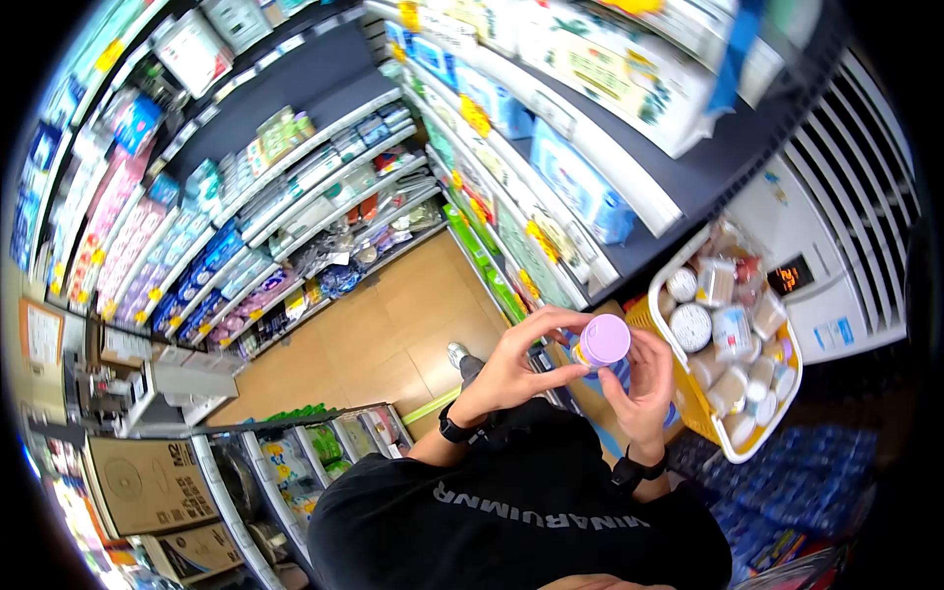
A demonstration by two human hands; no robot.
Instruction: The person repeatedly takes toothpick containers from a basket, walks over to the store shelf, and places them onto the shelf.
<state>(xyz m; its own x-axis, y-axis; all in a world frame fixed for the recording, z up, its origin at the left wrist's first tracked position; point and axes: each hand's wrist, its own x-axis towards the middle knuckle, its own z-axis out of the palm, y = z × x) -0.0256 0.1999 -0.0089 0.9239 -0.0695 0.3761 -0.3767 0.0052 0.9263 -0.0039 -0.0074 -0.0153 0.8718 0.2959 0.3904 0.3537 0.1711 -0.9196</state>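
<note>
A small tub with a round lilac lid (604, 339) is held up in front of my chest, lid facing me. My left hand (526, 356) pinches it from the left between thumb and fingers. From the other side, my right hand (644, 391) curls around it, with the thumb near the lid's lower edge. Most of the tub's side is hidden by the lid and my fingers. Just right of my hands is a yellow and white basket (657, 295), filled with several white-lidded tubs (690, 326) and bagged items.
Stocked shelves (551, 108) rise close ahead, and more line the left wall (246, 187). A white appliance with a slatted grille (836, 236) stands behind the basket. Blue-wrapped packs (796, 492) lie at lower right. A low shelf unit (295, 462) and cardboard boxes (147, 482) are at lower left.
</note>
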